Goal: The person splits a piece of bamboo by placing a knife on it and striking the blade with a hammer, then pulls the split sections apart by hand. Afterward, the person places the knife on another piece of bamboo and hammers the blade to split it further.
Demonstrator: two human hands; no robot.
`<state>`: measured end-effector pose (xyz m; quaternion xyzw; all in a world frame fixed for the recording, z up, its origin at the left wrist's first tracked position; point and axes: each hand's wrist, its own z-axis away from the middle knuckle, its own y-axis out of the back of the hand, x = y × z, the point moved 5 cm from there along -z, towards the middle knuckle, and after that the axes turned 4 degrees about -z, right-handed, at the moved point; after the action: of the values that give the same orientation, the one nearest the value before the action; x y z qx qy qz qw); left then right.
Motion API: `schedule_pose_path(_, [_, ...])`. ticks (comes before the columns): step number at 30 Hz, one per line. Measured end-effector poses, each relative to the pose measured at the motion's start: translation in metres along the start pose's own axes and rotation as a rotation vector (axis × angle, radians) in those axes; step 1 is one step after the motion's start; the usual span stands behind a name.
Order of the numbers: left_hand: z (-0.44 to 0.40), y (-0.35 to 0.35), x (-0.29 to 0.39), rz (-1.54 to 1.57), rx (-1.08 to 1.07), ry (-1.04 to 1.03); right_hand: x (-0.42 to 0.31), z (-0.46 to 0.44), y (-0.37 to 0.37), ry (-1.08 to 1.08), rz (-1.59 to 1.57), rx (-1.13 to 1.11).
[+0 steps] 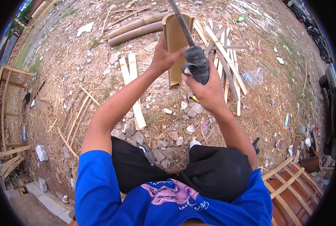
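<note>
My left hand (163,58) grips a split length of bamboo (174,35) and holds it upright in front of me. The hollow inner face is turned toward me, with the thumb across it and the other fingers partly hidden behind. My right hand (206,88) is closed around the handle of a machete (196,60), wrapped in black strips with a loose loop at its side. Its long dark blade (181,23) points up and away, crossing in front of the bamboo's right side. From this angle I cannot tell whether blade and bamboo touch.
Uncut bamboo poles (138,31) lie ahead on stony, straw-strewn ground. Split bamboo strips (225,52) are piled at the right, and two pale strips (133,88) lie left of centre. A plastic bag (254,77) sits beyond the pile. A woven bamboo frame (10,105) stands at left.
</note>
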<state>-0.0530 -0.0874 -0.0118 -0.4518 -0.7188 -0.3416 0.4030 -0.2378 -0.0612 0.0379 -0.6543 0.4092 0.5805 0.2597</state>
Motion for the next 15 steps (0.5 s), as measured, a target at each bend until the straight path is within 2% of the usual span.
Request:
schedule_pose_path(3, [-0.002,-0.001,-0.004,-0.030,0.013,-0.058,-0.012,0.002,0.002,0.112,-0.175,0.061])
schedule_pose_path(6, [0.002,-0.003,-0.010,-0.039,-0.054,-0.006,-0.027,-0.006,0.016,0.125,0.143,-0.051])
schedule_pose_path(10, [0.010,-0.005,-0.038,-0.118,-0.142,0.134,-0.025,-0.011,0.023,0.034,0.006,-0.050])
schedule_pose_path(15, [0.023,-0.007,-0.053,-0.250,-0.057,0.107,-0.022,-0.013,0.025,0.071,-0.090,-0.033])
